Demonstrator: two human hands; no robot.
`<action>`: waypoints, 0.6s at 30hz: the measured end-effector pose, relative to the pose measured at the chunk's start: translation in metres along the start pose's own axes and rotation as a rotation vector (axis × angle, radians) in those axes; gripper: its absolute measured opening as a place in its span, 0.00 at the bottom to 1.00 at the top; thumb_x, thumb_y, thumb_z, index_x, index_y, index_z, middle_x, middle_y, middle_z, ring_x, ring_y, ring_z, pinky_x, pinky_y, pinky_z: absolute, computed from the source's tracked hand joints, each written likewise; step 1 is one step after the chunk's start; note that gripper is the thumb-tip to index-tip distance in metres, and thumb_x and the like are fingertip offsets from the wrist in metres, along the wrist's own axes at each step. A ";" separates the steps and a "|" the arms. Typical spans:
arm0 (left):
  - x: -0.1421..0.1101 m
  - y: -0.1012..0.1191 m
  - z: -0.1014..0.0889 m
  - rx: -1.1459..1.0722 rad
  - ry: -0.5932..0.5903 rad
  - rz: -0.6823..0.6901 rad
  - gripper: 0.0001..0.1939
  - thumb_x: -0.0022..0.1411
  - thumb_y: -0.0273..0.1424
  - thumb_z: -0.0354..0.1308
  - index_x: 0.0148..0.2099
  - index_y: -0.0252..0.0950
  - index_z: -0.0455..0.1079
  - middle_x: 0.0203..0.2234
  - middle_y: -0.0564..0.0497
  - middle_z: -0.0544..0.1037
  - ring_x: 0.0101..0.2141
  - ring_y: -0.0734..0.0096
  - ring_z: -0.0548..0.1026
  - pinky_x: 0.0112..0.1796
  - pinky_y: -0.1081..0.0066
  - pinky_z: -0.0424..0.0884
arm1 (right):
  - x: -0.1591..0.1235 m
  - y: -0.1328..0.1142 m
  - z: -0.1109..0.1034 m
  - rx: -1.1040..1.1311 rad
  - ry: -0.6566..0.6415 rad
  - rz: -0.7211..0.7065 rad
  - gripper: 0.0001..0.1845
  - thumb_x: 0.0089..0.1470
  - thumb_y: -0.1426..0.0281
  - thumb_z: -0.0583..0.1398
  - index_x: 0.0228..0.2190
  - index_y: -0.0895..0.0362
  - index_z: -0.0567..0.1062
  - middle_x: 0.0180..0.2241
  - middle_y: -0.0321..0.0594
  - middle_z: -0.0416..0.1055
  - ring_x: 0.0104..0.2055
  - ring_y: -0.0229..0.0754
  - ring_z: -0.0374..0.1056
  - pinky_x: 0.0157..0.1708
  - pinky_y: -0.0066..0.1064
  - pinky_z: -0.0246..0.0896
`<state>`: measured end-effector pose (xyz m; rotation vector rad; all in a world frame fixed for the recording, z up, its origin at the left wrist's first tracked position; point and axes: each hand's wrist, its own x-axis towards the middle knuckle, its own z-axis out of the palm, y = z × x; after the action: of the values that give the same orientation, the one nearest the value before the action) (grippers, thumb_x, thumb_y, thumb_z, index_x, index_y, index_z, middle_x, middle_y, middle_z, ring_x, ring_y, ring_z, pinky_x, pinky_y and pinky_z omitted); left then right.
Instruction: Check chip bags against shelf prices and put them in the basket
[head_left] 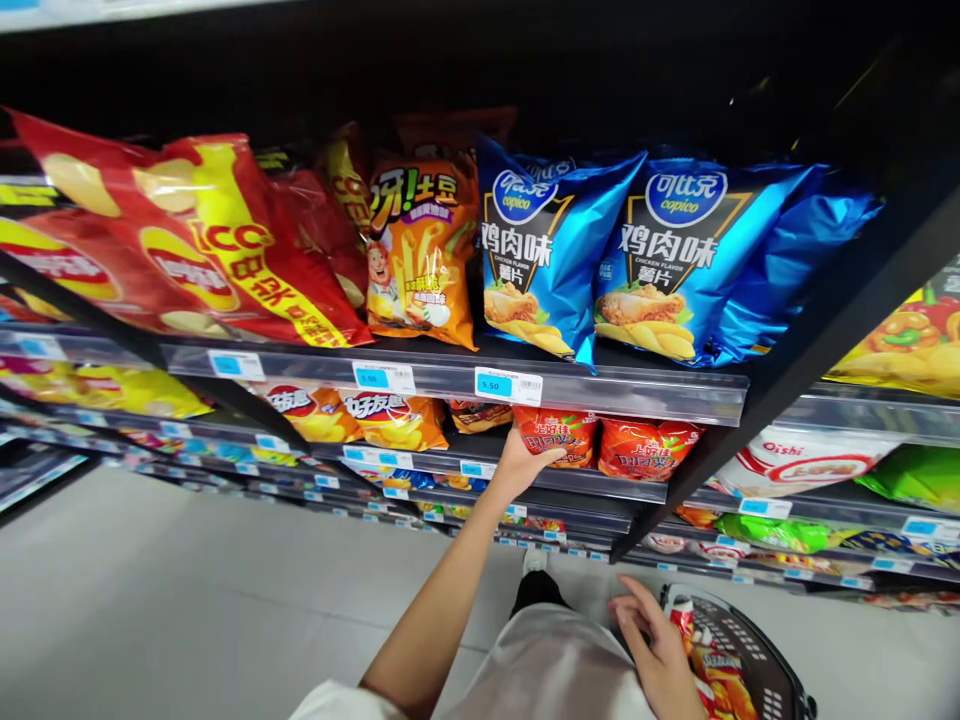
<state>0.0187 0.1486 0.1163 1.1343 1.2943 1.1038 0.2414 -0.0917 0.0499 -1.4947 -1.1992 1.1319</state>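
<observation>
Red bag (561, 432) beside twin (646, 450), below upper shelf (637, 392)

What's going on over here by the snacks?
A person's left hand has hold of a red snack bag, its thumb across the front. The bag is at a lower shelf, beside a similar red bag, below the blue chip bags. The right hand holds nothing that shows; it is down near a dark basket with packets in it.
</observation>
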 end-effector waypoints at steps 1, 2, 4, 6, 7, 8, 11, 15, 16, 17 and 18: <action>-0.002 -0.002 0.000 0.041 0.037 0.046 0.39 0.45 0.31 0.75 0.58 0.31 0.64 0.49 0.38 0.77 0.51 0.51 0.77 0.55 0.52 0.73 | 0.000 0.000 0.001 -0.008 -0.009 -0.016 0.26 0.63 0.51 0.60 0.53 0.57 0.76 0.37 0.47 0.80 0.39 0.45 0.78 0.44 0.30 0.74; -0.006 -0.004 0.001 0.106 0.092 0.097 0.44 0.45 0.33 0.76 0.62 0.31 0.62 0.53 0.37 0.74 0.55 0.49 0.74 0.58 0.51 0.69 | 0.000 -0.001 0.002 -0.016 -0.016 -0.030 0.26 0.63 0.52 0.60 0.53 0.57 0.76 0.36 0.47 0.80 0.38 0.45 0.78 0.43 0.29 0.74; -0.015 -0.005 0.002 0.274 0.229 0.190 0.55 0.45 0.37 0.76 0.70 0.34 0.53 0.61 0.34 0.66 0.64 0.45 0.64 0.63 0.49 0.61 | 0.000 -0.002 0.002 -0.032 -0.022 -0.049 0.25 0.64 0.52 0.60 0.53 0.57 0.76 0.36 0.46 0.80 0.38 0.44 0.78 0.43 0.28 0.74; -0.025 -0.004 0.004 0.419 0.343 0.263 0.63 0.46 0.41 0.76 0.75 0.37 0.41 0.66 0.33 0.57 0.68 0.43 0.55 0.66 0.48 0.56 | -0.001 -0.002 0.001 -0.048 -0.018 -0.055 0.24 0.64 0.53 0.60 0.52 0.56 0.76 0.36 0.45 0.80 0.38 0.45 0.78 0.43 0.28 0.74; -0.029 -0.003 0.004 0.474 0.382 0.297 0.65 0.47 0.42 0.75 0.75 0.38 0.37 0.68 0.32 0.54 0.68 0.42 0.54 0.66 0.47 0.56 | -0.002 -0.002 0.001 -0.056 -0.015 -0.056 0.24 0.64 0.53 0.60 0.52 0.56 0.76 0.36 0.45 0.80 0.39 0.45 0.78 0.43 0.28 0.74; -0.033 -0.002 0.004 0.525 0.412 0.335 0.66 0.48 0.42 0.75 0.76 0.38 0.36 0.68 0.31 0.52 0.68 0.40 0.53 0.65 0.45 0.57 | -0.002 -0.002 0.000 -0.062 -0.011 -0.057 0.23 0.64 0.53 0.60 0.52 0.56 0.76 0.36 0.45 0.80 0.39 0.45 0.78 0.43 0.28 0.74; -0.040 0.001 0.002 0.694 0.458 0.529 0.60 0.52 0.42 0.74 0.75 0.39 0.40 0.69 0.29 0.48 0.68 0.36 0.53 0.61 0.44 0.63 | -0.004 -0.002 -0.002 -0.068 0.003 -0.065 0.22 0.64 0.54 0.60 0.52 0.55 0.76 0.35 0.44 0.80 0.39 0.44 0.78 0.44 0.28 0.74; -0.046 0.012 0.008 0.957 0.378 0.787 0.41 0.58 0.37 0.69 0.70 0.39 0.59 0.68 0.30 0.52 0.68 0.34 0.51 0.61 0.43 0.63 | -0.005 -0.002 -0.003 -0.063 0.024 -0.072 0.22 0.64 0.55 0.60 0.51 0.56 0.76 0.35 0.44 0.80 0.39 0.44 0.79 0.44 0.27 0.74; -0.049 0.016 0.012 1.032 0.344 0.780 0.39 0.58 0.37 0.70 0.69 0.39 0.62 0.67 0.30 0.55 0.68 0.32 0.52 0.61 0.39 0.59 | -0.004 -0.003 -0.003 -0.064 0.029 -0.075 0.22 0.64 0.55 0.60 0.51 0.56 0.76 0.34 0.44 0.80 0.38 0.44 0.78 0.43 0.27 0.74; -0.051 0.019 0.016 1.103 0.311 0.746 0.40 0.56 0.37 0.71 0.69 0.40 0.63 0.66 0.30 0.57 0.67 0.31 0.53 0.62 0.35 0.55 | -0.004 -0.003 -0.003 -0.064 0.033 -0.079 0.22 0.64 0.55 0.60 0.51 0.57 0.76 0.34 0.44 0.80 0.38 0.44 0.78 0.43 0.27 0.74; -0.052 0.022 0.021 1.167 0.278 0.701 0.43 0.54 0.37 0.73 0.69 0.40 0.62 0.66 0.31 0.58 0.67 0.29 0.53 0.62 0.31 0.51 | -0.004 -0.004 -0.004 -0.066 0.035 -0.082 0.22 0.64 0.55 0.60 0.51 0.57 0.76 0.34 0.44 0.80 0.38 0.44 0.78 0.43 0.27 0.74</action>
<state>0.0404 0.0997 0.1443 2.5021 1.8985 0.9636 0.2437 -0.0959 0.0552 -1.4947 -1.2727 1.0164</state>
